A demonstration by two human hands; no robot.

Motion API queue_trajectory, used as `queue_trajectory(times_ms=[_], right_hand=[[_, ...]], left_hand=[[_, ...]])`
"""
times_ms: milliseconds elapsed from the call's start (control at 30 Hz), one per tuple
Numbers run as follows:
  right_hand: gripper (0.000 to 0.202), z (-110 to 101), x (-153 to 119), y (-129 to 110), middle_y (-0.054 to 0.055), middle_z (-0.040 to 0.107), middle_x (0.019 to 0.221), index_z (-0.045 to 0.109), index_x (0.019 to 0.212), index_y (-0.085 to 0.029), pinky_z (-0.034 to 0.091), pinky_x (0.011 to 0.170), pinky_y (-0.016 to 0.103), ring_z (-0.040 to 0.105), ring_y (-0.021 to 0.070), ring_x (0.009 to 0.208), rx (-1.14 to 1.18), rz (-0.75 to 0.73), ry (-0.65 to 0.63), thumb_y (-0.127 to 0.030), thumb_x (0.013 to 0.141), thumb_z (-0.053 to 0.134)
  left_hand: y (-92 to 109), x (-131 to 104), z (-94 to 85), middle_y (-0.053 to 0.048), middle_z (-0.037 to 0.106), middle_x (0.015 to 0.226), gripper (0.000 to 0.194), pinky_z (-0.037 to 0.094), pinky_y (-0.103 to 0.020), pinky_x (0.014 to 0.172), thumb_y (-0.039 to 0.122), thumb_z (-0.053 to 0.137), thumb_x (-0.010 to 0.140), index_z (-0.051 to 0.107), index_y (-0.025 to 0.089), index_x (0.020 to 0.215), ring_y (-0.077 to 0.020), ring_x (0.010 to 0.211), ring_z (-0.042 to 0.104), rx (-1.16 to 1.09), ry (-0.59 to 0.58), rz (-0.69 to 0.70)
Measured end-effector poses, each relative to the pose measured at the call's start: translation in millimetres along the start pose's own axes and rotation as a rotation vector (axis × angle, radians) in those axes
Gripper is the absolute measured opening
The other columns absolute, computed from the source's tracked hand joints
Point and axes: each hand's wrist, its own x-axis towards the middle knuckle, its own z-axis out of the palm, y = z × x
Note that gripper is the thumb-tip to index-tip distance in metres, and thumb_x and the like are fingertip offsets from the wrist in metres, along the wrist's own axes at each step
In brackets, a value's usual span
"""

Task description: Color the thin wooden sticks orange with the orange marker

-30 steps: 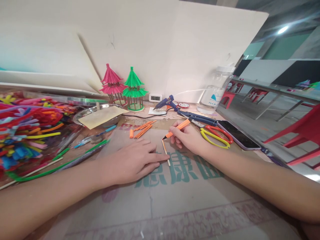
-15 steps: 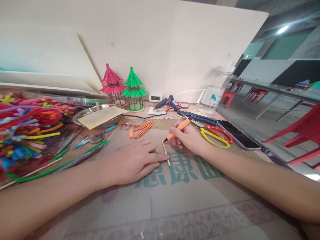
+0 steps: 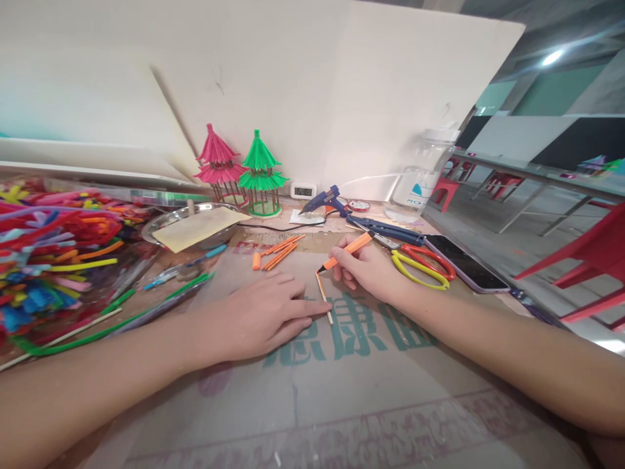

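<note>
In the head view, my right hand is closed around an orange marker. The marker's dark tip meets the far end of a thin wooden stick, whose upper part is coloured orange. My left hand lies flat with fingers stretched out, its index fingertip resting on the stick near the lower end. The stick lies on a plastic-covered board with green lettering. Beyond my left hand are several orange sticks and an orange marker cap.
Behind stand a pink pagoda model, a green one, a glue gun and a bottle. Yellow-handled pliers and a phone lie right. Colourful pipe cleaners and a metal plate are left.
The marker tip has moved slightly up and left along the stick to its far end, with my right hand shifting along. My left hand has stayed in place.
</note>
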Motion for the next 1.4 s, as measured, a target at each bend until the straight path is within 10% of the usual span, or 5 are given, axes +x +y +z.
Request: queue_trajectory(times_ms=[1400], right_hand=[[0.020,-0.2,1.2,1.8,-0.007,0.052,0.042,0.047,0.072,-0.022,0.027,0.034,0.019,0.040,0.0075,0.032,0.036,0.054,-0.017,-0.031,0.088,0.056]], left_hand=[[4.1,3.5,-1.9,-0.006,0.056,0.093,0.042,0.041,-0.035,0.078,0.034,0.039,0.106,0.056,0.031,0.144,-0.0230,0.087,0.054,-0.028,-0.067,-0.041]])
